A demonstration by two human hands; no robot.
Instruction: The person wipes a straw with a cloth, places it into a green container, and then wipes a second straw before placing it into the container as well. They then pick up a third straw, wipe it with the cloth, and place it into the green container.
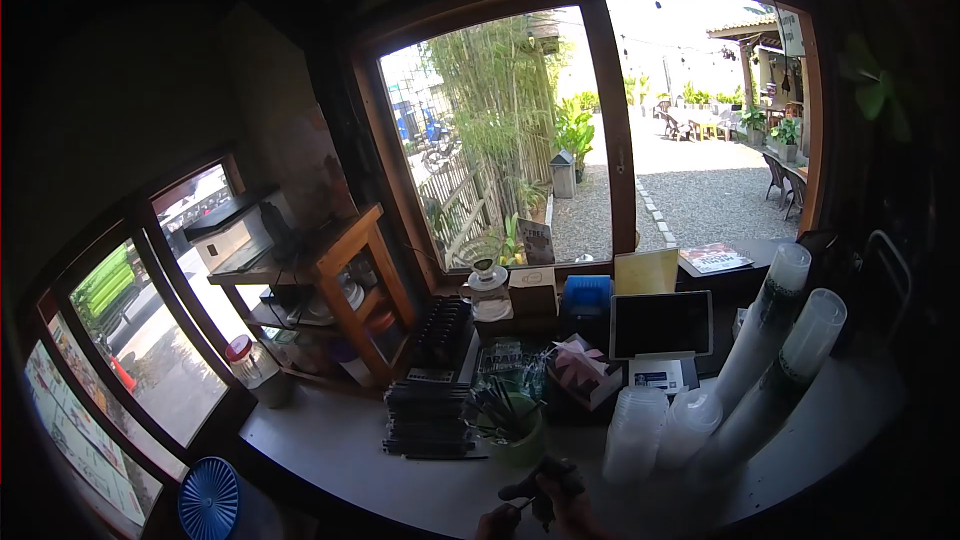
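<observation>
At the bottom edge of the view, my left hand (497,523) and my right hand (570,512) are close together in front of the counter. My right hand is closed around a small black object with a stubby, angled shape (545,483); its kind I cannot tell in the dim light. The fingers of my left hand are closed at its lower left side, where a thin light line shows. Just beyond the hands stands a green container (522,440) with dark, thin sticks (492,405) poking out.
Stacked clear plastic cups (636,435) and two tall, leaning cup stacks (752,340) stand to the right. A tablet (661,325) faces me behind them. Dark packets (428,415) lie left of the green container. A wooden shelf (345,270) and a blue lid (209,500) are farther left.
</observation>
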